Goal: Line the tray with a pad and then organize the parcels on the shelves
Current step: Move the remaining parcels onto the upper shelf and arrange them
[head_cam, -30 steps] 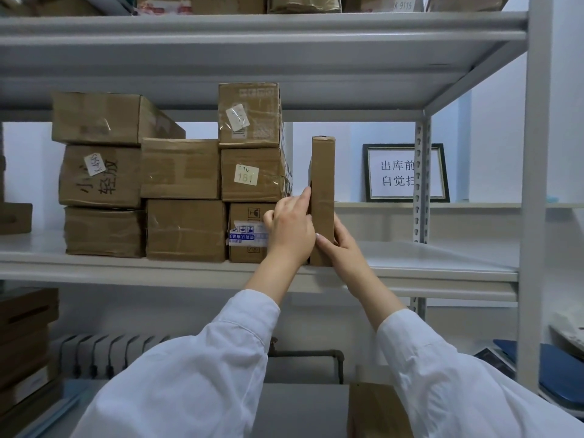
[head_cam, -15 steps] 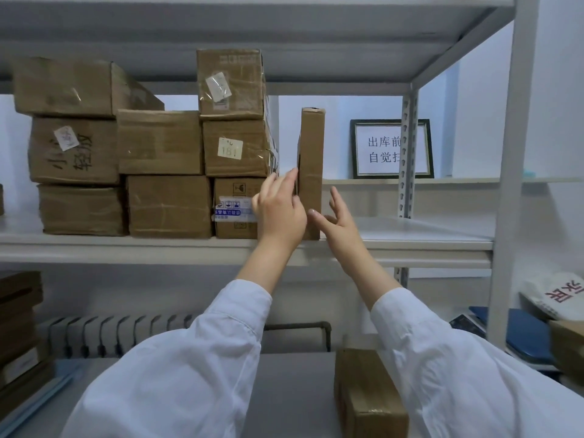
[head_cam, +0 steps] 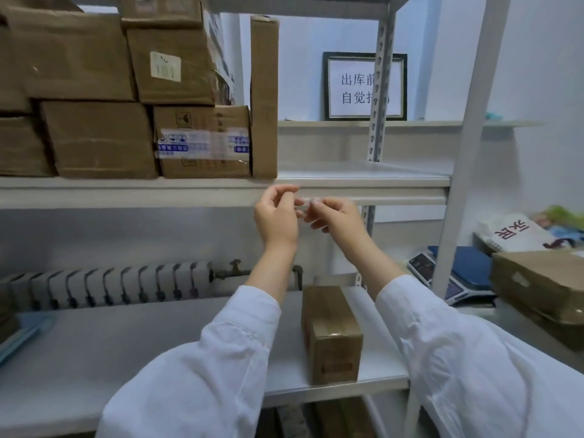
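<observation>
A tall narrow cardboard parcel [head_cam: 264,96] stands upright on the middle shelf [head_cam: 363,181], pressed against a stack of brown parcels [head_cam: 126,99]. My left hand [head_cam: 276,216] and my right hand [head_cam: 336,218] hang just below the shelf's front edge, apart from the parcel. Both hold nothing, their fingers loosely curled and fingertips near each other. On the lower shelf [head_cam: 158,336], a small brown parcel [head_cam: 330,333] lies below my hands.
A framed sign [head_cam: 363,86] leans on a ledge behind the shelf. White upright posts [head_cam: 467,147] stand at the right. Beyond them sit a blue scale [head_cam: 464,273], a white bag [head_cam: 515,232] and another brown parcel [head_cam: 543,282]. A radiator [head_cam: 104,286] runs behind the lower shelf.
Both hands let go of the tall narrow parcel and dropped below the middle shelf's edge. The view tilted down, bringing the lower shelf and its small parcel into sight.
</observation>
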Action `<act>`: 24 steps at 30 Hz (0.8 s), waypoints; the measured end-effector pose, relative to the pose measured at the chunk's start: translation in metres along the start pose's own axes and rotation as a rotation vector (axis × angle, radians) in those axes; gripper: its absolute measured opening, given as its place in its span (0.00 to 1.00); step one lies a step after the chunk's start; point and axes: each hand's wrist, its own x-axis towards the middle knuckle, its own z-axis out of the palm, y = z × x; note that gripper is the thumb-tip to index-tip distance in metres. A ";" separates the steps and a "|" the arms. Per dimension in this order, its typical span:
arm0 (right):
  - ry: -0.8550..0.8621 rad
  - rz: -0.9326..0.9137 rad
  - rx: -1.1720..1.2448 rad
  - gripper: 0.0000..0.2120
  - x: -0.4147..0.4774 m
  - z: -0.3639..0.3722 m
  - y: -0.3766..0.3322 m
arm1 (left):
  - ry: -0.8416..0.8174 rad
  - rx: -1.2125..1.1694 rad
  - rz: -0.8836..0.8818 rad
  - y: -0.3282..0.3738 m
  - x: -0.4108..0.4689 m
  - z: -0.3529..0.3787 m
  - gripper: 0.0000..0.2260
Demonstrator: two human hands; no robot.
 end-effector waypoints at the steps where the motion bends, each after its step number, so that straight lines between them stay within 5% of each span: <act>1: 0.011 0.033 -0.013 0.12 -0.002 -0.003 0.006 | 0.018 -0.014 -0.040 -0.006 -0.002 0.001 0.13; 11: 0.024 0.601 -0.176 0.16 -0.027 -0.018 0.123 | 0.173 0.022 -0.676 -0.116 -0.023 -0.004 0.10; 19: -0.143 1.031 -0.188 0.27 -0.053 -0.015 0.189 | -0.071 0.217 -1.135 -0.158 -0.068 -0.013 0.04; 24: -0.138 1.090 -0.137 0.24 -0.053 -0.013 0.201 | -0.236 0.275 -1.297 -0.167 -0.076 -0.010 0.15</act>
